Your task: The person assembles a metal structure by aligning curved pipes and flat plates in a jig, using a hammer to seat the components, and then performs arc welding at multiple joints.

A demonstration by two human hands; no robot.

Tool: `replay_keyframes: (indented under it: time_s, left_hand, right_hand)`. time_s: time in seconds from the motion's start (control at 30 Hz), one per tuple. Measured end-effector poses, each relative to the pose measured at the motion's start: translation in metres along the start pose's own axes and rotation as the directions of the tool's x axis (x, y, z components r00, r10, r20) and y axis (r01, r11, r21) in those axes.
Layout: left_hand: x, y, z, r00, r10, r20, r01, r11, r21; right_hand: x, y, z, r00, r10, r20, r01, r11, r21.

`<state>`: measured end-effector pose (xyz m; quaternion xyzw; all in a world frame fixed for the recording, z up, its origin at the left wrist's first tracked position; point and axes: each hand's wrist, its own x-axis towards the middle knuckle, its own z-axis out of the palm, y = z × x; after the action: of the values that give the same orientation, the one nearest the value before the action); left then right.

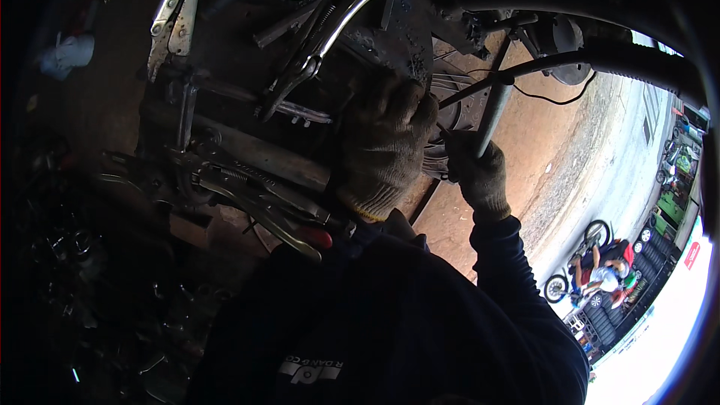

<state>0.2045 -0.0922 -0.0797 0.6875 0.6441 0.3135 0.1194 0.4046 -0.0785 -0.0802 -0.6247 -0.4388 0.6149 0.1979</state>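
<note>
My left hand, in a dirty knit work glove, is closed in a fist over dark metal parts near the middle of the view. What its fingers grip is hidden. My right hand, also gloved, wraps around the lower end of a grey tube. The tube's upper end meets a dark curved rod. Left of my left hand, locking pliers with long bright handles reach toward a metal bar. Another pair of locking pliers lies below, against a thick round pipe.
More locking pliers stand at the upper left. A red-ended handle lies near my body. A thick black hose crosses the upper right. Beyond the reddish ground run a pale road and a motorcycle with people.
</note>
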Motion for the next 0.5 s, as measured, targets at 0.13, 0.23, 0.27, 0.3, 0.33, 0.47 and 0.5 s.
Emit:
replay_keyframes:
  time_s: [0.13,0.23,0.27,0.3,0.33,0.47,0.5]
  left_hand:
    - [0.0013,0.0027,-0.0045,1.000,0.007,-0.002,-0.007,1.000,0.028]
    - [-0.0006,0.0017,-0.0026,1.000,0.007,-0.028,-0.007,1.000,0.001]
    - [-0.0010,0.0008,-0.0006,0.999,0.002,-0.037,-0.003,1.000,-0.016]
    - [-0.0002,0.0009,-0.0002,0.999,0.009,-0.035,-0.008,1.000,0.004]
    - [0.0015,0.0015,-0.0008,0.999,0.015,-0.032,-0.015,1.000,0.024]
    - [0.0003,-0.0007,0.0040,0.999,0.006,-0.047,-0.006,1.000,0.004]
    - [0.0008,0.0001,0.0012,0.999,0.011,-0.049,-0.011,1.000,0.014]
  right_hand:
    - [0.0000,-0.0061,-0.0017,0.998,0.057,0.011,-0.058,0.998,0.006]
    - [-0.0008,-0.0077,-0.0010,0.998,0.057,0.011,-0.057,0.998,-0.012]
    - [-0.0004,-0.0072,-0.0004,0.999,0.047,0.009,-0.047,0.999,-0.022]
    - [-0.0001,-0.0068,-0.0005,0.998,0.058,0.008,-0.057,0.998,-0.013]
    - [0.0001,-0.0065,-0.0009,0.998,0.068,0.007,-0.068,0.998,-0.004]
    - [0.0020,-0.0045,0.0006,0.997,0.070,0.009,-0.070,0.997,0.020]
    - [0.0014,-0.0063,0.0006,0.997,0.072,0.020,-0.072,0.997,0.026]
